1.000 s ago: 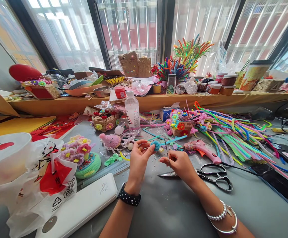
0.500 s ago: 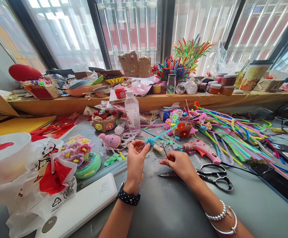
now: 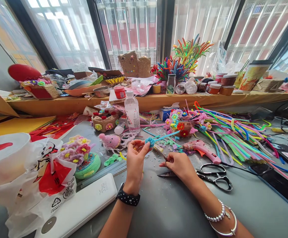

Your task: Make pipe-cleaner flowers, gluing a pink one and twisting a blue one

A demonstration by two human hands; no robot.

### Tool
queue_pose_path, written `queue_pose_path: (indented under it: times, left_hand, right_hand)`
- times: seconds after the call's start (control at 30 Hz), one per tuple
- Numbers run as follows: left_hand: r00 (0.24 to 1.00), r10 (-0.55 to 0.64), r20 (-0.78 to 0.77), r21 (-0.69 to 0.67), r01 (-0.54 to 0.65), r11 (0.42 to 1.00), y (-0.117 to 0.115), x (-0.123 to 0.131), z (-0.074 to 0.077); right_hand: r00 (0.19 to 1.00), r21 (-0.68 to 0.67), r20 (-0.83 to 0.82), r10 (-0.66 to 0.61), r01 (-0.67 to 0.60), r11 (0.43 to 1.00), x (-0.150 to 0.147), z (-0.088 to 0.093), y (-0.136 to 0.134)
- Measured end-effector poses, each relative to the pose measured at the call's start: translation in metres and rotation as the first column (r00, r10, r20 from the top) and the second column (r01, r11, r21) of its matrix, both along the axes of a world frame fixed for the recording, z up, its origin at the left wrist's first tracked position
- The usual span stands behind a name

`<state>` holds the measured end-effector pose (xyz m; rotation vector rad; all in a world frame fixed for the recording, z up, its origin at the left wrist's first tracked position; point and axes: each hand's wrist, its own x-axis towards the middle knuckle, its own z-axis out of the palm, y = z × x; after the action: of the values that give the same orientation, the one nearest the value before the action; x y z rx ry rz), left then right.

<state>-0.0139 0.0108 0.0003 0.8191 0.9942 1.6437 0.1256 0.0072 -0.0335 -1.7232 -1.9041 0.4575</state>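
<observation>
My left hand pinches a small blue fuzzy flower between thumb and fingers. A light blue fuzzy stem reaches from the flower up to the right. My right hand is closed on a thin dark pointed tool, whose tip points up and left toward the flower. Whether the tip touches the flower cannot be told. Black-handled scissors lie on the grey table, partly under my right wrist. Just behind them is a pink glue gun.
A clear bottle, a pink knitted piece and pearl strings stand beyond my left hand. Colourful pipe cleaners spread at the right. A white power bank and a plastic bag lie at the left.
The thin tool in my right hand has tilted further left, toward the flower. The blue stem now points more to the right and lies flatter. Both hands stay nearly in place.
</observation>
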Motion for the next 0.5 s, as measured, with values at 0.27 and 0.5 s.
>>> queue_pose_path:
  times: [0.27,0.5]
  left_hand:
    - [1.0,-0.006,-0.001,0.017,0.006,1.0,-0.0003,0.0,-0.0011]
    - [0.999,-0.025,-0.028,0.008,0.026,1.0,-0.0005,-0.0002,-0.0029]
  right_hand:
    - [0.994,0.035,-0.107,0.028,-0.024,0.999,-0.0023,0.0049,-0.0009]
    - [0.977,0.085,-0.162,0.138,-0.126,0.988,-0.0049,0.0099,-0.0038]
